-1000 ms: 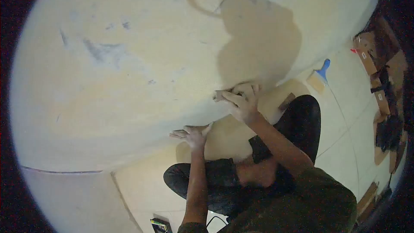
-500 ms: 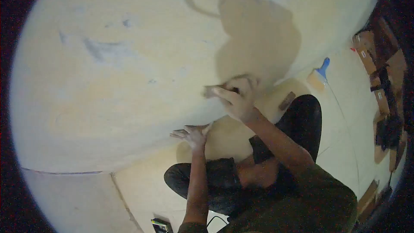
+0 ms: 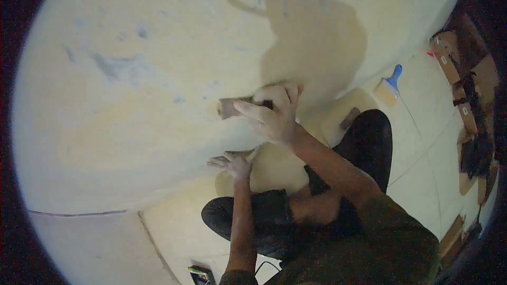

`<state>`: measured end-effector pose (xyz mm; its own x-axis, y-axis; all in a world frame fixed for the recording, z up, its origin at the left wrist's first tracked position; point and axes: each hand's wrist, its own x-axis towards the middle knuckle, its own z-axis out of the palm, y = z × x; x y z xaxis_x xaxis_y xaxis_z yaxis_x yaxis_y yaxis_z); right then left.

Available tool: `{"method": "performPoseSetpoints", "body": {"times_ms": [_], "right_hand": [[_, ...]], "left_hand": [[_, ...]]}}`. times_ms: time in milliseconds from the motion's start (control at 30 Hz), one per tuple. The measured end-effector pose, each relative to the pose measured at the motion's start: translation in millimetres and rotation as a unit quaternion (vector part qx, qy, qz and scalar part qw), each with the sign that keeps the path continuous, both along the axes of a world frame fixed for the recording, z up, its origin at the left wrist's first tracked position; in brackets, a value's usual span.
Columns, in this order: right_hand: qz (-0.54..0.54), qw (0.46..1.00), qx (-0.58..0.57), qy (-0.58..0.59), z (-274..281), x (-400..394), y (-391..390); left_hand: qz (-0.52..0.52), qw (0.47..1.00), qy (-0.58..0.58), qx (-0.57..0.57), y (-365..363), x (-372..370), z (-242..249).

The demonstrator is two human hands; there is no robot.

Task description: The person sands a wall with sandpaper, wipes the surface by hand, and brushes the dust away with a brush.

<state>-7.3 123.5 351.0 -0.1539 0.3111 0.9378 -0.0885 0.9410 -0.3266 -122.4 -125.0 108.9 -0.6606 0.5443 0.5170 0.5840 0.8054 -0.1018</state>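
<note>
My right hand (image 3: 274, 116) is pressed to the pale, patchy wall (image 3: 158, 126), its fingers closed on a folded brown piece of sandpaper (image 3: 228, 108). One end of the sandpaper sticks out to the left past the fingertips and lies against the wall. Lower down, my left hand (image 3: 237, 165) rests on the bottom of the wall with its fingers spread and nothing in it. Whitish dust coats both hands. Another brown piece (image 3: 349, 119), perhaps sandpaper as well, lies on the floor near my right knee.
A wide brush (image 3: 391, 83) with a blue handle lies on the tiled floor to the right. Cardboard boxes (image 3: 448, 66) and dark items line the far right. A small dark box (image 3: 200, 274) sits at the bottom. My folded legs (image 3: 264, 221) are close to the wall.
My right hand has slid left along the wall with the sandpaper, and more of the sandpaper now shows. My left hand has stayed in place.
</note>
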Motion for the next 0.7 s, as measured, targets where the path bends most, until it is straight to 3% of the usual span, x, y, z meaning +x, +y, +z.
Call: {"method": "performPoseSetpoints", "body": {"times_ms": [100,167,267,333,467,600,667,700], "right_hand": [[-0.024,1.0,0.001,-0.016,-50,11,6],[-0.025,0.995,-0.043,-0.091,-66,21,2],[0.0,0.997,-0.057,-0.048,-53,18,-1],[-0.005,0.999,-0.023,0.023,0,4,-3],[-0.021,0.999,-0.035,0.008,-31,7,5],[0.002,0.995,-0.096,-0.018,-69,13,-3],[0.01,0.997,-0.078,-0.01,-48,15,-10],[0.01,0.999,-0.047,0.016,-12,10,-8]], "left_hand": [[-0.059,0.991,0.117,0.009,4,-4,9],[-0.063,0.99,0.111,0.064,14,0,19],[-0.076,0.981,0.093,0.15,18,-4,6],[-0.073,0.984,0.091,0.133,2,-2,-2],[-0.024,0.996,0.089,0.02,0,-5,-7],[-0.013,0.994,0.104,-0.004,13,4,14],[-0.012,0.996,0.089,0.028,11,8,14],[-0.01,0.996,0.077,0.052,5,9,12]]}}
